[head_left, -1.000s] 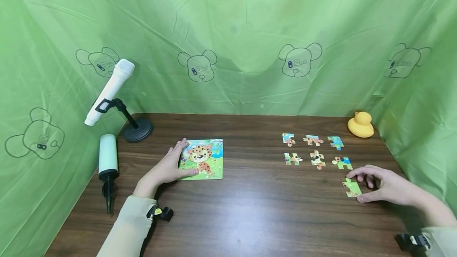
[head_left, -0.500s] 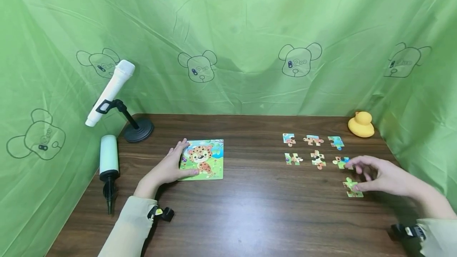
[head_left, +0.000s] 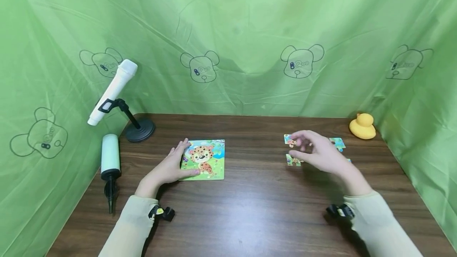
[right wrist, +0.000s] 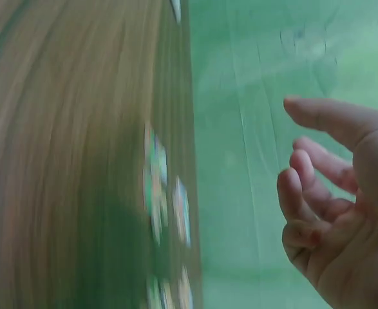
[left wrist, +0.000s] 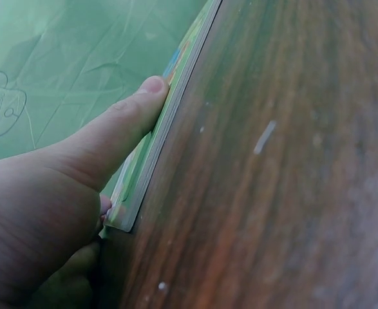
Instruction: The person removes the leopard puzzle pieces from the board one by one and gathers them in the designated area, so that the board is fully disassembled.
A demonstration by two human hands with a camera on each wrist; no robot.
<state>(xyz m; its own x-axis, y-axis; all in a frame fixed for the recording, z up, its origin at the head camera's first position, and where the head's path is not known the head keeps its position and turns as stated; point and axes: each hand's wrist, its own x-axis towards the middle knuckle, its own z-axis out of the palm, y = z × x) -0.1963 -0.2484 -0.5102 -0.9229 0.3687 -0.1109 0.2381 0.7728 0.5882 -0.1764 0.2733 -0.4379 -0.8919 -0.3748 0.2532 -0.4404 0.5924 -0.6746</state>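
My left hand [head_left: 166,169] rests at the left edge of a square jigsaw puzzle [head_left: 214,161] with a cartoon leopard. Its straight thumb [left wrist: 127,116] lies on the puzzle's face in the left wrist view, and its fingers reach along the far left corner. Over the jigsaw pieces at the right hovers my right hand [head_left: 317,152], fingers loosely bent and apart, with nothing between them. A blue-topped piece [head_left: 287,139] and a green piece [head_left: 289,160] show by its fingertips; a blue piece [head_left: 336,142] lies beyond it. The hand and forearm hide other pieces.
A white microphone [head_left: 112,92] leans in a black stand [head_left: 140,130] at the back left. Nearer lies a pale green hand pump [head_left: 110,158] with a black nozzle. A yellow rubber duck [head_left: 362,127] sits at the back right. Green cloth [head_left: 246,90] encloses the wooden table [head_left: 250,209].
My right hand has left the nearest green piece, lifted, and swept left over the rows to the leftmost pieces. The left hand stays on the puzzle.
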